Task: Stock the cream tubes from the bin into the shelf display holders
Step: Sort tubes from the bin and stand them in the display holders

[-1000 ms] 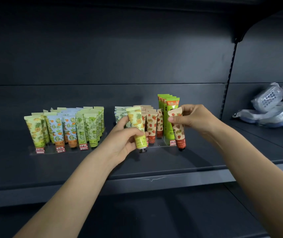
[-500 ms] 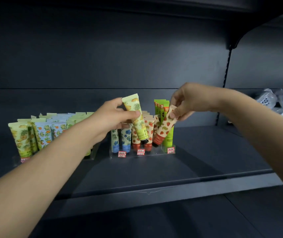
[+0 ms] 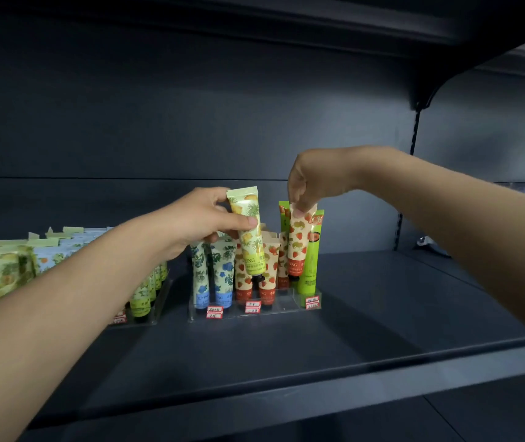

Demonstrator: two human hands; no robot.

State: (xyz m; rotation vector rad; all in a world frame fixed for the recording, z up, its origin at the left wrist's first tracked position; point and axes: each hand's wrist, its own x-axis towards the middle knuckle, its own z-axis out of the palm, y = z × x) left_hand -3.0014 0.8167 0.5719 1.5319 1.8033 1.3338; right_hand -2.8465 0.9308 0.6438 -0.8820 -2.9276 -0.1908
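Dark shelf (image 3: 382, 301), strawberry tube (image 3: 299, 247) upright, cap-down

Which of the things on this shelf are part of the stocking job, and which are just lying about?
Part of the job:
- yellow tube, gripped by the left hand
- strawberry tube, pinched at its top by the right hand
- clear holder below both tubes

Just lying about:
- plastic-wrapped packet, far right
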